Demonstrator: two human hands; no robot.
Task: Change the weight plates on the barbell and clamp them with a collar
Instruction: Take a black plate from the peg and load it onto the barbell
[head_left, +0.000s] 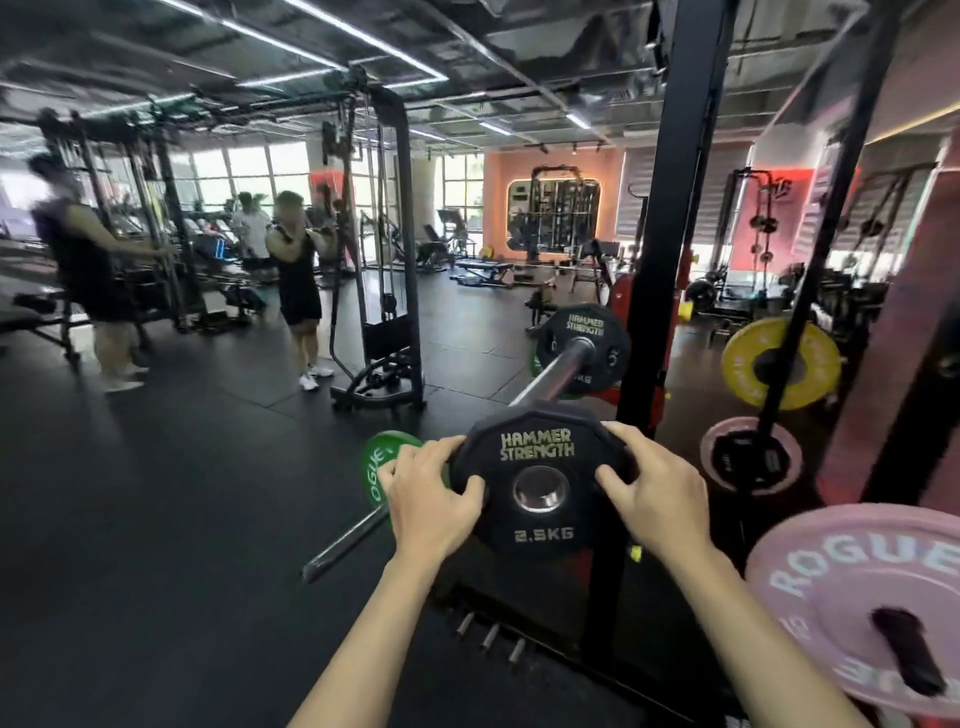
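Two bare forearms reach in from the near edge, and both hands grip one small black plate (537, 480) marked HAMMER STRENGTH and 2.5KG: the left hand (431, 496) curls over its left rim with the thumb on the face, and the right hand (655, 491) does the same on the right rim. Its steel-ringed centre hole faces the camera, and whether the hole is already on a bar sleeve cannot be told, since the plate hides whatever lies just behind it. A green Rogue plate (382, 467) shows only as a crescent left of the left hand, with a bar shaft (345, 543) running from it down toward the near left. Farther off, a chrome barbell sleeve (558, 371) points at the camera, carrying a second black Hammer Strength plate (584, 340) with a sliver of green behind it; its near end disappears behind the held plate. Right of it stands a black rack upright (667, 234). Cut off at the near right edge is a pink Rogue plate (852, 577) on a peg, with a smaller pink-rimmed plate (750, 454) and a yellow plate (779, 364) beyond, both crossed by a slanted black post. Dark rubber flooring (182, 493) fills the room, which is blurred toward the edges. At the far left, people (296, 265) stand by a cable machine (387, 260). Windows and an orange wall (496, 202) close the far side, under strip lights on a dark open ceiling.
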